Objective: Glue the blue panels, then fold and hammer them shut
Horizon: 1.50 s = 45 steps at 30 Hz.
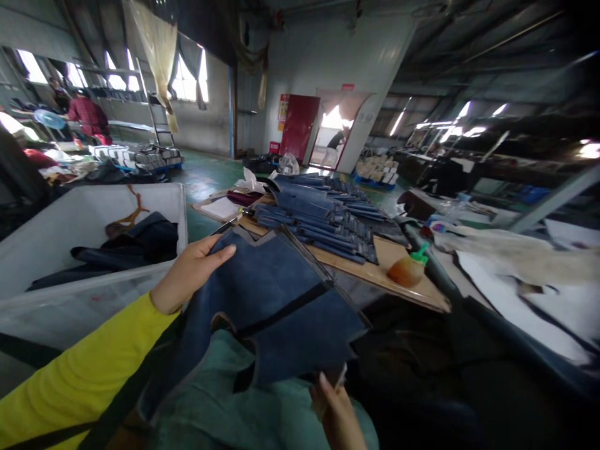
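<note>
My left hand point(199, 269) pinches the upper left corner of a blue leather-like cut piece point(285, 294), thumb on top. The piece has notched edges, a curved cut-out and a black band across it. It spreads over my lap, above green cloth point(201, 400). Close to its lower right edge is my right hand point(338, 406), its fingers curled together. A small dark item with a pale glint shows at those fingertips; what it is I cannot tell.
Rows of folded blue pieces point(323, 212) cover a board point(429, 294) ahead. An orange bottle with a green nozzle point(407, 270) stands at its right end. Left is a white bin point(180, 215) holding dark material. White sheets point(501, 306) lie right. Two people are in the background.
</note>
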Each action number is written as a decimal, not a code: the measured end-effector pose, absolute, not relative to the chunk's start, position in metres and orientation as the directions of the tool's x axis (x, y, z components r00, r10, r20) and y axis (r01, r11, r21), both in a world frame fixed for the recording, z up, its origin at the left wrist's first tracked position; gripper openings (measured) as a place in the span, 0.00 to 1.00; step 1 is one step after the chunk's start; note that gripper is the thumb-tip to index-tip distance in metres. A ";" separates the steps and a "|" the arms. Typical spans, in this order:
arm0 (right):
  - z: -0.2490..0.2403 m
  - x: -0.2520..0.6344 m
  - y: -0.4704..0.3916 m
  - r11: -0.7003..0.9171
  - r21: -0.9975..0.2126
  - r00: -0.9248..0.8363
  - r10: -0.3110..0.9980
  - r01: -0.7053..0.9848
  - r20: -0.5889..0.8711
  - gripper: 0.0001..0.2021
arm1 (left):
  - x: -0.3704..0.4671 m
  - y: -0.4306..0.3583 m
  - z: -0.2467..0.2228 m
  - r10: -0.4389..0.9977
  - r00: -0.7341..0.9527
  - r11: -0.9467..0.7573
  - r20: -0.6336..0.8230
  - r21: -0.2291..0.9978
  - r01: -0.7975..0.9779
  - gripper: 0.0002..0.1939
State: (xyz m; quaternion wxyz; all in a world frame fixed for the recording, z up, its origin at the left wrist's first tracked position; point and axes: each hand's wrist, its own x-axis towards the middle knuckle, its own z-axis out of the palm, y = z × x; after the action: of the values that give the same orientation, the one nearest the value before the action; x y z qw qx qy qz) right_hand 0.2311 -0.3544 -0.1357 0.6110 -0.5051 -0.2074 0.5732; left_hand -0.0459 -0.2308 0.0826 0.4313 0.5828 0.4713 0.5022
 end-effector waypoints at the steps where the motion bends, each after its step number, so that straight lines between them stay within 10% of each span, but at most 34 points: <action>1: -0.126 0.227 -0.349 -0.184 -0.859 0.277 0.897 -0.477 -0.346 0.26 | -0.048 -0.231 0.082 0.984 0.045 -0.174 0.170 0.981 0.083 0.23; 7: 0.000 0.255 -0.296 0.028 -1.000 0.346 0.938 0.005 0.029 0.22 | -0.093 -0.223 0.077 0.980 -0.061 -0.197 0.189 0.966 -0.166 0.19; 11: 0.090 0.251 -0.264 0.335 -0.868 0.140 0.902 0.368 0.408 0.15 | -0.144 -0.216 0.067 0.963 -0.170 -0.237 0.211 0.960 -0.151 0.11; 16: 0.132 0.213 -0.232 0.434 -0.723 -0.128 0.889 0.538 0.439 0.13 | -0.183 -0.211 0.044 0.952 -0.265 -0.200 0.153 0.966 -0.163 0.12; 28: 0.055 0.290 -0.212 0.330 -0.475 -0.233 0.939 0.816 0.252 0.14 | -0.111 -0.229 -0.080 0.912 0.308 0.260 -0.272 0.962 0.078 0.31; 36: -0.021 0.338 -0.232 0.036 -0.703 0.017 0.998 0.711 0.068 0.21 | -0.076 -0.238 -0.100 0.852 0.364 0.391 -0.377 0.920 0.037 0.37; 42: -0.085 0.329 -0.243 -0.041 -0.802 0.138 0.989 0.596 0.053 0.18 | -0.101 -0.212 -0.080 0.990 -0.115 0.108 -0.081 0.964 0.245 0.30; 45: -0.108 0.320 -0.255 -0.079 -0.885 0.217 0.976 0.459 0.025 0.20 | -0.091 -0.202 -0.053 0.984 -0.050 -0.142 0.174 0.915 0.378 0.23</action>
State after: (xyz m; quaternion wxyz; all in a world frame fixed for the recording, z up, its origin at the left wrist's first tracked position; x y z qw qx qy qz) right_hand 0.3202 -0.2555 -0.1077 0.4102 -0.6635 -0.5406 0.3150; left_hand -0.0905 -0.2022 -0.0534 0.3328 0.6036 0.5640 0.4547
